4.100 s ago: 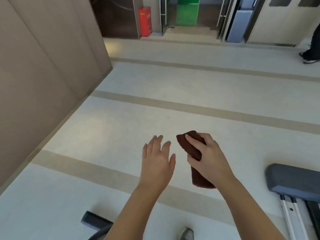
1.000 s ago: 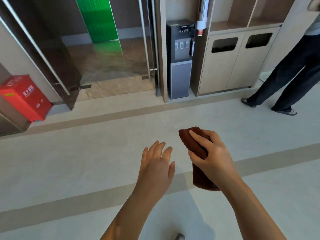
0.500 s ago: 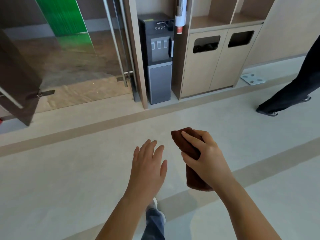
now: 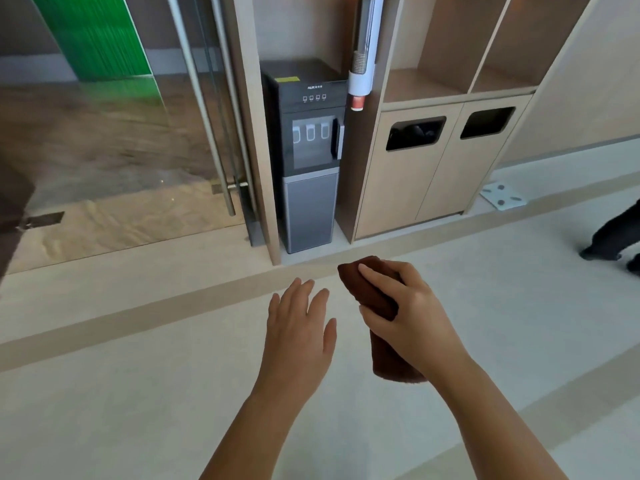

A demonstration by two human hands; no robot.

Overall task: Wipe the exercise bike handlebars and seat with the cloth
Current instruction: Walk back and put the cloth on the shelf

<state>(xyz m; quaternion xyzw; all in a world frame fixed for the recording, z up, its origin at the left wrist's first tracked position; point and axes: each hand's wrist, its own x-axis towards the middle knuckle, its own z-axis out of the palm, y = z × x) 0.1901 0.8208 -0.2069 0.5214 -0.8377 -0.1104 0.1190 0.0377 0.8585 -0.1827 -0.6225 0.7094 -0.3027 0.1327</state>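
A dark brown folded cloth (image 4: 375, 299) is held upright in front of me, with my right hand (image 4: 412, 317) gripping it around the middle. My left hand (image 4: 299, 330) hovers just left of the cloth, fingers straight and spread, holding nothing and not touching the cloth. No exercise bike, handlebars or seat are in view.
A dark water dispenser (image 4: 308, 154) stands against the far wall, beside a wooden cabinet with two bin openings (image 4: 440, 168). Glass doors (image 4: 121, 133) are at the left. Another person's dark shoes and trouser leg (image 4: 613, 240) show at the right edge. A white scale (image 4: 502, 197) lies by the cabinet.
The view has swung right and closer to the wall: the bench and red box are gone, the dispenser and cabinet are nearer. Both hands keep their pose, the right still gripping the cloth.
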